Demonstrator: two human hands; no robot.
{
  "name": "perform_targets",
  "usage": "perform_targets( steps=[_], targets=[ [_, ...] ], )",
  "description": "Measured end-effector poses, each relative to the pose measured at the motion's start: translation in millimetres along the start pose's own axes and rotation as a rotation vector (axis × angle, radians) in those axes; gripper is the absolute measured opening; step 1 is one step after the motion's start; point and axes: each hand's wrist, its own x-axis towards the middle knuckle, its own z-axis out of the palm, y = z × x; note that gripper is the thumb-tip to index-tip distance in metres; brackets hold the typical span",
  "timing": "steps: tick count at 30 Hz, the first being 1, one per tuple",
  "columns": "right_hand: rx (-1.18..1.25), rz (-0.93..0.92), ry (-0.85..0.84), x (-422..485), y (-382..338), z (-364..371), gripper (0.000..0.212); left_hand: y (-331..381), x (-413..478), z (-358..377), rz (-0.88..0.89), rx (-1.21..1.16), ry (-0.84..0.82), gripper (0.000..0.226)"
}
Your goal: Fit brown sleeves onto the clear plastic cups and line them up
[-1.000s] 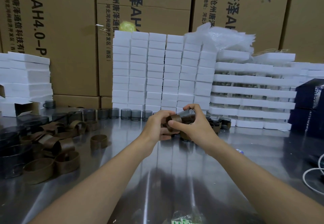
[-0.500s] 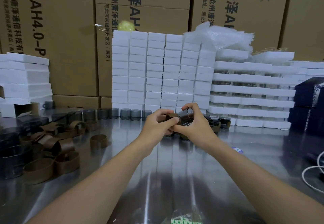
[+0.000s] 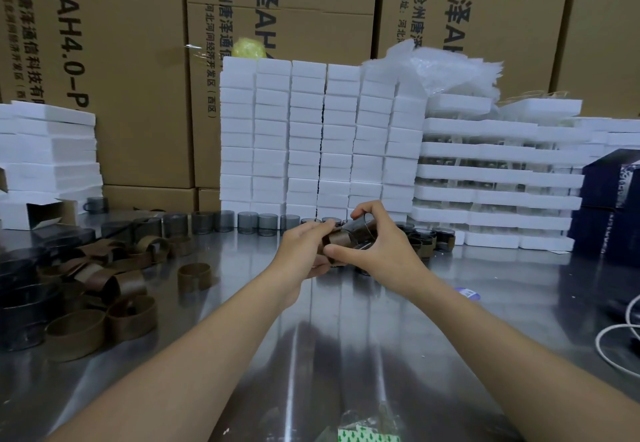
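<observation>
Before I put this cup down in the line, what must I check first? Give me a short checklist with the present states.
1. Right hand grips the clear cup: ok.
2. Left hand holds the brown sleeve at the cup: ok.
3. Sleeve fully seated on the cup: cannot tell, fingers cover it.
4. Free place beside the sleeved cups: cannot tell, hands hide it.
5. Loose sleeves ready on the left: ok.
6. Bare cups ready at the back: ok.

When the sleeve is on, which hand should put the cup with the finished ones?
Right, probably. The right hand grips the cup, and the sleeved cups stand just beside it. The left hand only holds the sleeve.
</observation>
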Motion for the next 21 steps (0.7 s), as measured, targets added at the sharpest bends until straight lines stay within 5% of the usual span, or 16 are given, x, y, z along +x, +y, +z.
perform_targets(
  steps=[21],
  targets=[
    [0.048, -0.022, 0.042, 1.9, 1.6, -3.4, 0.058, 1.0, -2.9, 0.6, 0.117, -0.007, -0.040, 0.036]
  ],
)
